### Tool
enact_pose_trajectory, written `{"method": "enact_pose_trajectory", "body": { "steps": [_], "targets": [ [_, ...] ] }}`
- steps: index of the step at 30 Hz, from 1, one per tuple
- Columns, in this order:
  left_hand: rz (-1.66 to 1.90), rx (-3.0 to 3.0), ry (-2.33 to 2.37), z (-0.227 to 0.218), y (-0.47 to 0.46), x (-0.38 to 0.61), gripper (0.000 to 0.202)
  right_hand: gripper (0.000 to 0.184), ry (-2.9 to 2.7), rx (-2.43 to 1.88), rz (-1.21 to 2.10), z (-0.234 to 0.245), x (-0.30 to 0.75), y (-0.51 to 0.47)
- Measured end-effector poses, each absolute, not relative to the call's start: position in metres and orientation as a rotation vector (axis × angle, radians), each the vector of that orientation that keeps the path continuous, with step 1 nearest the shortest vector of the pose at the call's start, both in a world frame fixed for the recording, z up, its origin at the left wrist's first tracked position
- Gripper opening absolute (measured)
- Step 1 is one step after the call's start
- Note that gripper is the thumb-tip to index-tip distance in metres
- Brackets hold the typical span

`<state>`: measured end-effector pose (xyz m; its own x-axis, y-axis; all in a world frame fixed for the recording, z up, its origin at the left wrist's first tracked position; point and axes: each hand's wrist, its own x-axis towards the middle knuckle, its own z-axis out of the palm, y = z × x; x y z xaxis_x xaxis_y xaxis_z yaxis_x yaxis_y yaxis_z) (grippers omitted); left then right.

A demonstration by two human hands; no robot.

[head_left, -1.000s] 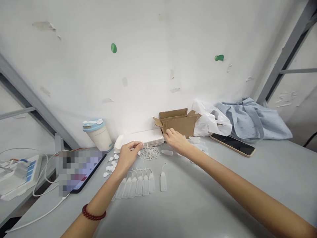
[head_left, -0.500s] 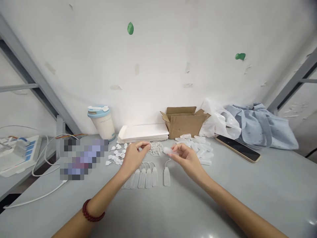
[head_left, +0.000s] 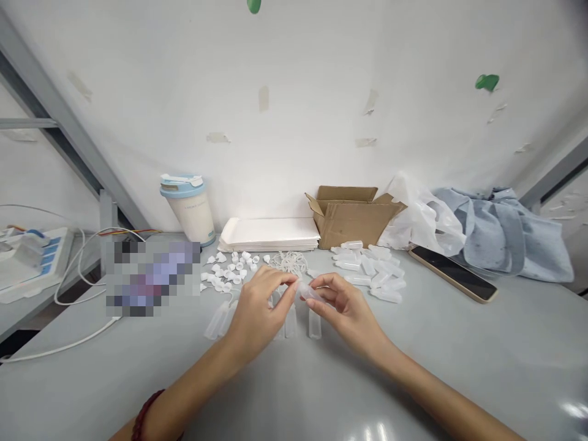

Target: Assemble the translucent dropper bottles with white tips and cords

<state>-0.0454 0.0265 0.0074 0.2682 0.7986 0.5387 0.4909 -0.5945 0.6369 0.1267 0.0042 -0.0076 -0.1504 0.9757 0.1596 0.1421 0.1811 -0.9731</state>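
Note:
My right hand (head_left: 346, 306) holds a small translucent plastic bottle (head_left: 312, 293) between thumb and fingers, its neck pointing left. At that neck, the thumb and fingertips of my left hand (head_left: 261, 300) are pinched together; what they grip is too small to make out. Below the hands stands out a similar bottle (head_left: 315, 324) lying on the table. More bottles (head_left: 215, 321) with thin white cords or tubes at their tops lie in a row, partly hidden by my left hand. Behind the hands is a heap of thin white cords (head_left: 289, 262).
Small white caps (head_left: 225, 275) lie scattered left, loose bottles (head_left: 381, 269) right. Behind them are stacked white envelopes (head_left: 271, 233), an open cardboard box (head_left: 351, 223) and a plastic bag (head_left: 418, 220). A phone (head_left: 452, 274), a cup (head_left: 190, 214) and a power strip (head_left: 41, 263) flank the area.
My left hand has moved right to meet the bottle's neck, and my hands, apart before, now come together. The bottle stays in my right hand. The camera view has shifted slightly.

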Motion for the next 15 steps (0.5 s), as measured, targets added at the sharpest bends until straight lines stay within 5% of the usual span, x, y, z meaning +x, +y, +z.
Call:
{"method": "enact_pose_trajectory", "body": {
  "steps": [8, 15],
  "targets": [
    [1.251, 2.681, 0.898, 0.0001, 0.0219, -0.0409, 0.025, 0.034, -1.564, -1.167, 0.988, -0.0102, 0.1296, 0.0017],
    [1.170, 2.767, 0.933, -0.0019, 0.0200, -0.0408, 0.033, 0.025, -1.468, -1.108, 0.950, -0.0024, 0.1359, 0.0077]
  ]
}}
